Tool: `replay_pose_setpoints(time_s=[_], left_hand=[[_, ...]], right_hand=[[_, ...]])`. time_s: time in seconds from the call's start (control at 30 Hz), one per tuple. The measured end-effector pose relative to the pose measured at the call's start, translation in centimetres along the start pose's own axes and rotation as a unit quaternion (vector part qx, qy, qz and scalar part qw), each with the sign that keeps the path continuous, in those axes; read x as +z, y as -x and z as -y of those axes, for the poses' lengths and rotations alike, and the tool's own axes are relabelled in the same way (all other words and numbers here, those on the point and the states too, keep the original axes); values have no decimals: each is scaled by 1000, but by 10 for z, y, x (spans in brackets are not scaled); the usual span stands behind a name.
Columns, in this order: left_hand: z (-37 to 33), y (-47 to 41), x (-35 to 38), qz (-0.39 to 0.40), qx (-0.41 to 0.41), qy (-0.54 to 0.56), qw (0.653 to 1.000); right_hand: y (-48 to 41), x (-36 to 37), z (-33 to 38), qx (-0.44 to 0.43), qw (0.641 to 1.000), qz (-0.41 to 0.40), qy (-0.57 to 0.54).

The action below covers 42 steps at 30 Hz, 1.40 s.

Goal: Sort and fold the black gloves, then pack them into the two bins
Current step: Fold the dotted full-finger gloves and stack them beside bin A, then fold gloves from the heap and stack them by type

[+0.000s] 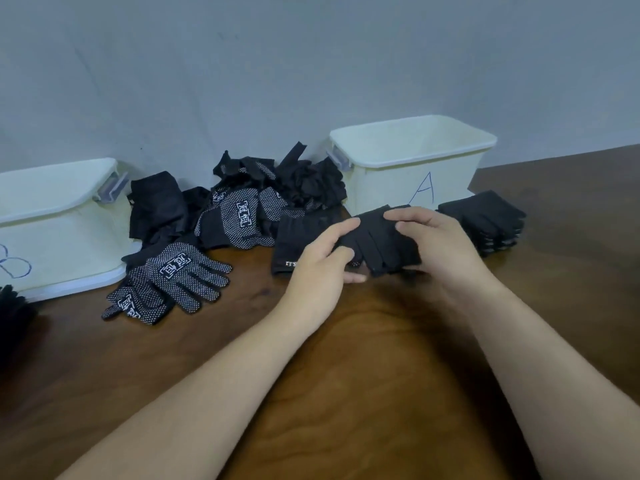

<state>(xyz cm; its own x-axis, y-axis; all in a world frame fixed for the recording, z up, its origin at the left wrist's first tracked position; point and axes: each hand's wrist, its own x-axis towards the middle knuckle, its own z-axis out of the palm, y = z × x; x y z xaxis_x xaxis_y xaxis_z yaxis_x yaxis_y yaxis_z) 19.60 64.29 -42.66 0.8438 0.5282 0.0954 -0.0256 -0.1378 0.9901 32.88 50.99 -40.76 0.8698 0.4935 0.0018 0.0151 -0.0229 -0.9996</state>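
Forearms reach over the bench (346,375) to a plain black glove (381,244), held just in front of the bin marked A (381,188). The left hand (322,261) pinches the glove's left edge. The right hand (440,240) has its fingers curled over the right side. The glove appears part-folded.

Risks, as judged:
- The soft knit may spring open on release, because nothing pins the fold.
- A second plain glove (294,237), left of bin A's front, touches the held one and could be dragged with it.
- The stack of folded gloves (485,220) at bin A's right front corner could be knocked by the right wrist.

Surroundings: an unsorted heap (263,199) lies against bin A's left side, with dotted gloves (173,282) further left. The bin marked B (52,230) stands well left of bin A. Bin A's mouth is unobstructed, and its contents cannot be seen.
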Motion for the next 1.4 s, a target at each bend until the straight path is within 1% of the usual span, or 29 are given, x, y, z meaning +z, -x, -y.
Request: replay_pose_setpoints(time_s=[0.07, 0.1, 0.2, 0.3, 0.4, 0.53, 0.63, 0.83, 0.97, 1.1, 1.23, 1.33, 1.4], left_hand=[[-3, -17, 22, 4, 5, -29, 1000], [-3, -24, 30, 8, 15, -55, 998], [0, -40, 43, 18, 54, -153, 987], [15, -51, 43, 25, 74, -233, 969], [27, -54, 40, 39, 67, -259, 963], [30, -55, 39, 56, 54, -285, 955], [28, -53, 40, 65, 26, -290, 955], [22, -49, 41, 73, 16, -314, 947], [16, -45, 43, 88, 41, -355, 930], [23, -49, 44, 74, 87, -375, 920], [30, -53, 44, 62, 101, -378, 918], [33, -54, 45, 65, 117, -392, 910], [33, -54, 45, 66, 116, -407, 904]], right_hand=[[-13, -19, 8, 68, 996, -48, -42], [-17, -27, 9, 75, 994, -67, -44], [-23, -42, -2, 11, 996, -91, 0], [-29, -49, -13, 2, 992, -117, 47], [-34, -49, -17, -11, 984, -139, 111], [-31, -47, -19, -4, 978, -148, 146], [-30, -47, -20, -3, 975, -131, 179], [-31, -49, -28, -9, 963, -110, 244], [-24, -46, -26, -36, 943, -110, 313], [-20, -43, -25, -73, 907, -110, 399], [-16, -45, -22, -85, 882, -105, 452], [-11, -47, -15, -84, 862, -121, 486], [-9, -49, -9, -77, 855, -133, 495]])
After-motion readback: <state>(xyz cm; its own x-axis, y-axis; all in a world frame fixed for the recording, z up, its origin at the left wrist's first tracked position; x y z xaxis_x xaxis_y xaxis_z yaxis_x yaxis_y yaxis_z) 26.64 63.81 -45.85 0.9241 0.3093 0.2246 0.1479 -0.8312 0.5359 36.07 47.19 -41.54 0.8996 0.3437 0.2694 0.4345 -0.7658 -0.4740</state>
